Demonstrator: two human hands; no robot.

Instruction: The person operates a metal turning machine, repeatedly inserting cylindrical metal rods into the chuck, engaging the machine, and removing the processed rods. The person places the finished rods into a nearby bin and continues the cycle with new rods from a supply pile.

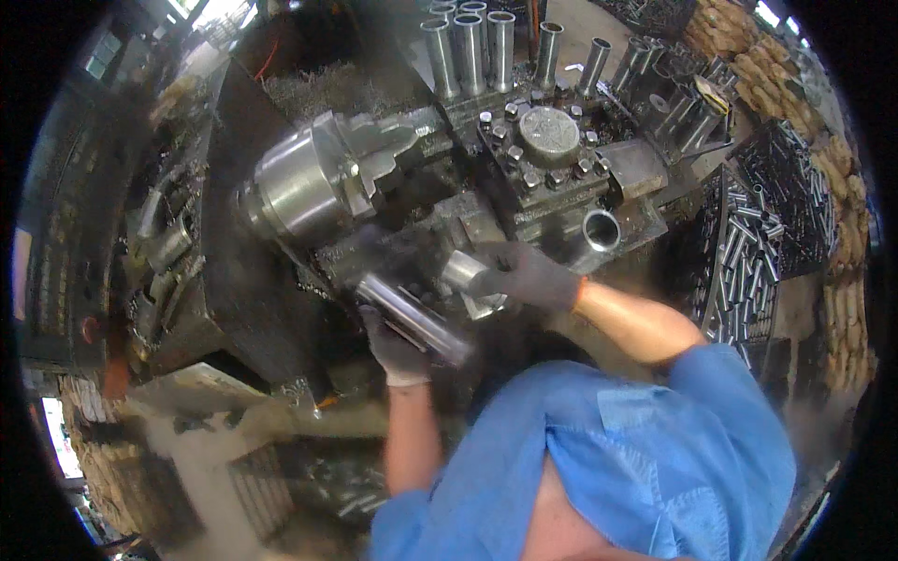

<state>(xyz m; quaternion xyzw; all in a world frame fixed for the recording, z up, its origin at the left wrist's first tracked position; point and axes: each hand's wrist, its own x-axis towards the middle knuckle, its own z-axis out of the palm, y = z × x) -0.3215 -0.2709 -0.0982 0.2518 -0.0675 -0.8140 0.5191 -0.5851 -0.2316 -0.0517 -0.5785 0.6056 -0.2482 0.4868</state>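
My left hand (396,349), in a dark glove with a pale cuff, grips a long shiny metal tube (412,314) held at a slant in front of the lathe. The lower end of the tube is blurred. Dark-gloved too, my right hand (530,275) holds a short, smooth metal cylinder (461,269) beside the tube and apart from it. Whether the cylinder is solid or hollow, I cannot tell. Beyond both hands are the lathe chuck (302,184) with its stepped jaws and the square tool post (549,133) ringed by bolts.
Several metal tubes (468,56) stand upright behind the tool post. A wider tube (601,231) is just past my right hand. Crates of small metal pieces (744,263) stand at the right. Bent metal parts (168,242) lie left of the chuck, and a crate (263,484) sits on the floor.
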